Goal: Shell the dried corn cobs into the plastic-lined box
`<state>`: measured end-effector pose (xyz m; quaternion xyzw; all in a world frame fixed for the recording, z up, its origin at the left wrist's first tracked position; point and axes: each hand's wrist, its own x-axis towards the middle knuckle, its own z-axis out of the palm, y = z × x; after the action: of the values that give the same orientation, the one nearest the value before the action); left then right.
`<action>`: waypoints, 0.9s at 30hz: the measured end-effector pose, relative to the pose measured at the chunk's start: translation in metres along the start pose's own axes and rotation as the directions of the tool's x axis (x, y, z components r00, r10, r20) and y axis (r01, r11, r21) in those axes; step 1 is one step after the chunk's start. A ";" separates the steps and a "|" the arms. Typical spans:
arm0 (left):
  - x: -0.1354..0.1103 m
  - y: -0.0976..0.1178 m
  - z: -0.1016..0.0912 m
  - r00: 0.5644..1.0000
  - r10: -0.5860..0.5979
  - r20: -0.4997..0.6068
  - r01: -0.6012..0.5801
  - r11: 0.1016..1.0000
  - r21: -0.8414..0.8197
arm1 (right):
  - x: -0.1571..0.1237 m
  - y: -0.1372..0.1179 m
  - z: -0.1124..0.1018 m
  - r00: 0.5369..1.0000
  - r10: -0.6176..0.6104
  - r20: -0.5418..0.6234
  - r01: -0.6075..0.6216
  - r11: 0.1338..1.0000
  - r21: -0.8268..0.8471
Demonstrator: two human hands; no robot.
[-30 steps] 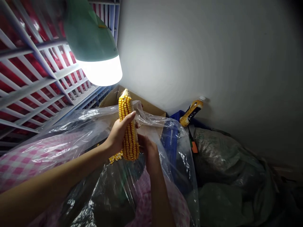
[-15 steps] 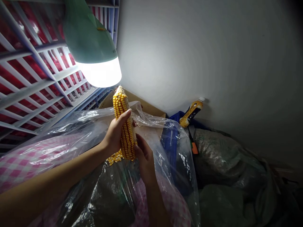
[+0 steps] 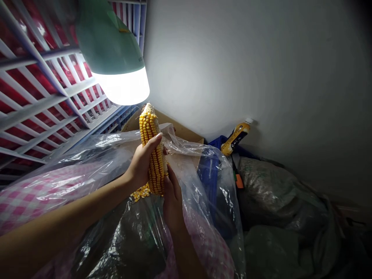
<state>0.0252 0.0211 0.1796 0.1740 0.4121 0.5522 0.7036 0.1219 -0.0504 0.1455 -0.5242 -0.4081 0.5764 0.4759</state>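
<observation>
A dried ear of yellow corn [image 3: 151, 149] stands nearly upright, its pale bare tip at the top. My left hand [image 3: 142, 162] wraps around its middle from the left, fingers over the kernels. My right hand [image 3: 173, 203] presses against the cob's lower right side, and its fingers hide part of the ear. A small clump of loose kernels [image 3: 141, 192] shows at the ear's lower end, just below my left wrist. A clear plastic bag [image 3: 200, 182] spreads under and around both hands.
A green lamp with a glowing bulb [image 3: 122, 87] hangs close above, beside a white-and-blue rack [image 3: 58, 89]. Behind the ear are a cardboard box [image 3: 180, 131] and a yellow bottle [image 3: 235, 137]. Grey-green sacks [image 3: 270, 193] lie right; pink checked cloth [image 3: 35, 197] lies left.
My right hand has shifted down and left along the ear, its fingers straighter against the kernels. The ear sits further left than one second ago and has barely moved since half a second ago.
</observation>
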 end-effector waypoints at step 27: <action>0.001 0.003 0.000 0.995 -0.096 -0.006 0.095 0.992 -0.087 | 0.011 -0.014 -0.007 0.986 0.077 0.148 -0.115 0.957 0.267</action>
<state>0.0230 0.0235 0.1813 0.1206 0.3992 0.5362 0.7338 0.1307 -0.0372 0.1563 -0.4317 -0.3298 0.6842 0.4864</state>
